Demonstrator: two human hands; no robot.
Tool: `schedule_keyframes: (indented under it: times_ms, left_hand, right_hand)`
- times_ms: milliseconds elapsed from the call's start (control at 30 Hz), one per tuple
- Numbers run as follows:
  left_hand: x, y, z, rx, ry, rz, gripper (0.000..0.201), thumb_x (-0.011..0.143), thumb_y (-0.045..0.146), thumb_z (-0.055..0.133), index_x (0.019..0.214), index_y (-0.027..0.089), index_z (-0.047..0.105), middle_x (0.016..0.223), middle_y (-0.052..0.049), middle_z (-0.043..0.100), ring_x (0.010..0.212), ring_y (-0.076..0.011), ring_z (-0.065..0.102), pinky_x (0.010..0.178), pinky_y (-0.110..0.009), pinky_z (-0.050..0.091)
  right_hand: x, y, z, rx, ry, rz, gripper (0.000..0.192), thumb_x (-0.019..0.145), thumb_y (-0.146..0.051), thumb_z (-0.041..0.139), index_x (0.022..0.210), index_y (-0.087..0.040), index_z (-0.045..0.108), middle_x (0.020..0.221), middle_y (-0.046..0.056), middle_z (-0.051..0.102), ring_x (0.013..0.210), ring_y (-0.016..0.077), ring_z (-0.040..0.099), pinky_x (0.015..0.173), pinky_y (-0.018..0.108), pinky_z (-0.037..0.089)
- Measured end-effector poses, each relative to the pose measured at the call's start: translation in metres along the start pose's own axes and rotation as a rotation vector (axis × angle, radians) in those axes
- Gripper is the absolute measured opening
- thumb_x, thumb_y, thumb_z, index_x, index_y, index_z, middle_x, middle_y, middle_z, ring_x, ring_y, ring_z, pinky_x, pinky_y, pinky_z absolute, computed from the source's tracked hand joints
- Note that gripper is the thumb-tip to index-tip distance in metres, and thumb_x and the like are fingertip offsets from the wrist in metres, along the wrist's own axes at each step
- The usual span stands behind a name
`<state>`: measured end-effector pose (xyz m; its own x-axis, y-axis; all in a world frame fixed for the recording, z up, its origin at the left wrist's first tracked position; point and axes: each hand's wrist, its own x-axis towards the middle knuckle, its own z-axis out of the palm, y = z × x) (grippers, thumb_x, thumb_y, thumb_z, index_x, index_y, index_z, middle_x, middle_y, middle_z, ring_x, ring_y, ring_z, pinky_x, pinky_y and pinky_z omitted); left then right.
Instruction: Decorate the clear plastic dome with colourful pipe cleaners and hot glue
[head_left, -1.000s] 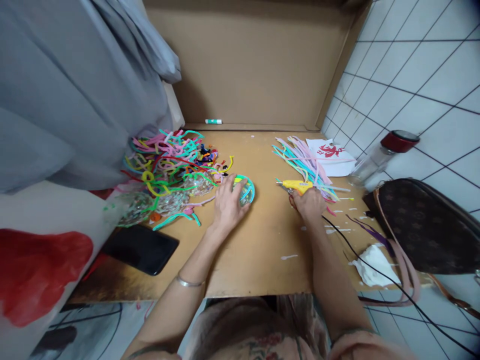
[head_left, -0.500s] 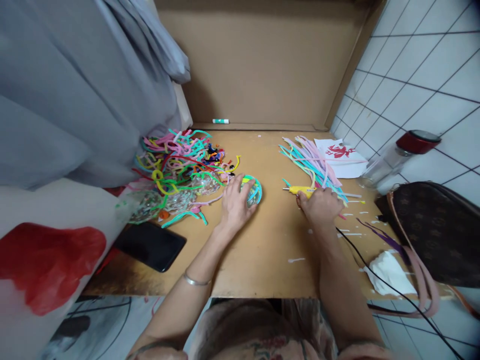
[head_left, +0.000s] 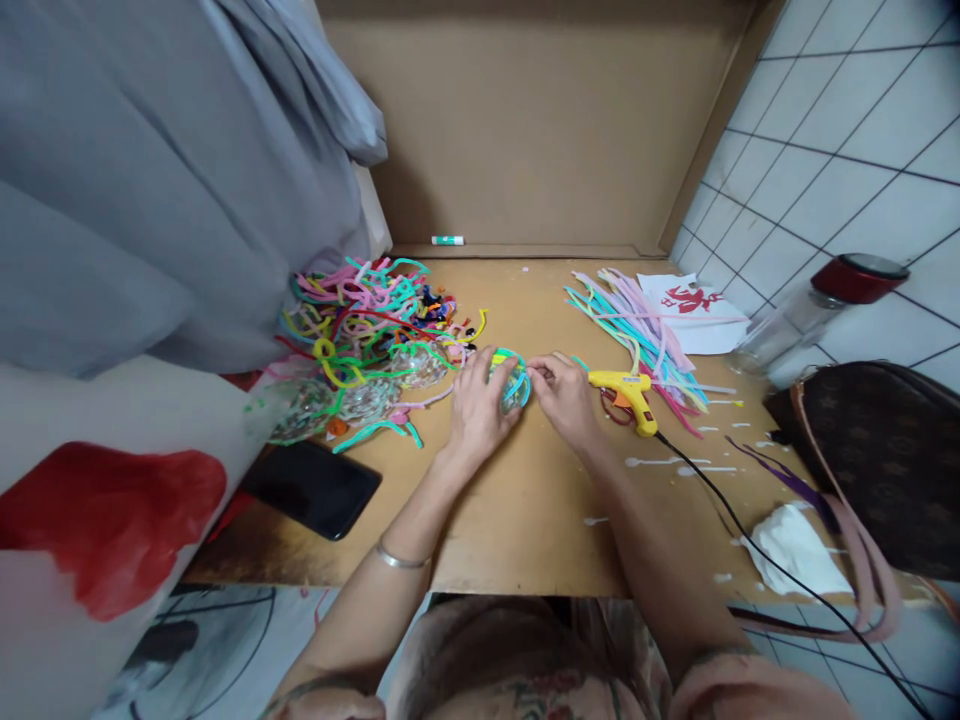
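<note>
My left hand [head_left: 477, 405] rests over a clear ball wrapped in teal and yellow strips [head_left: 511, 378] on the cardboard tabletop [head_left: 525, 500]. My right hand [head_left: 564, 397] touches the same ball from the right, its fingertips pinching at a strip on its side. A yellow glue gun [head_left: 628, 392] lies on the table just right of my right hand, its black cord [head_left: 750, 545] trailing toward the front right. A tangled pile of coloured strips [head_left: 360, 320] lies to the left of the ball, with more clear balls [head_left: 360, 395] in it.
A bundle of straight pastel strips [head_left: 637, 330] lies at the right, by a white paper with a red print [head_left: 694, 305]. A jar with a red lid [head_left: 817, 305], a brown bag [head_left: 885, 460], a crumpled tissue [head_left: 795, 545], a black phone [head_left: 319, 485], grey cloth [head_left: 150, 180].
My right hand has let go of the glue gun, which now lies on the table, and moved left to the ball. My left hand stays on the ball.
</note>
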<state>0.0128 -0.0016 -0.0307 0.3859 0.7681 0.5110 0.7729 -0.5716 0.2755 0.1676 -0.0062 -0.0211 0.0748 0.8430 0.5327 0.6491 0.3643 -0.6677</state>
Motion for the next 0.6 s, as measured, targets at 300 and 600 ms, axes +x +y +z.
schedule_keyframes:
  times_ms: [300,600]
  left_hand:
    - [-0.0005,0.0004,0.0002,0.011,0.003,0.004,0.059,0.074,0.022,0.068,0.13,0.02,0.049,0.144,-0.018,0.044,0.136,-0.0345,0.039,0.108,-0.05,0.037]
    - [-0.0002,0.001,0.0001,0.009,-0.011,0.001,0.06,0.073,0.021,0.069,0.13,0.019,0.051,0.144,-0.019,0.044,0.136,-0.0353,0.04,0.108,-0.05,0.038]
  right_hand:
    - [0.0004,0.0052,0.0038,-0.057,-0.01,-0.003,0.018,0.084,-0.022,0.051,0.081,-0.019,0.068,0.079,0.006,0.068,0.072,0.0186,0.063,0.07,0.03,0.049]
    - [0.0004,0.0028,0.0053,-0.073,0.002,-0.034,0.017,0.085,-0.021,0.05,0.08,-0.019,0.066,0.08,0.006,0.068,0.071,0.018,0.062,0.069,0.029,0.048]
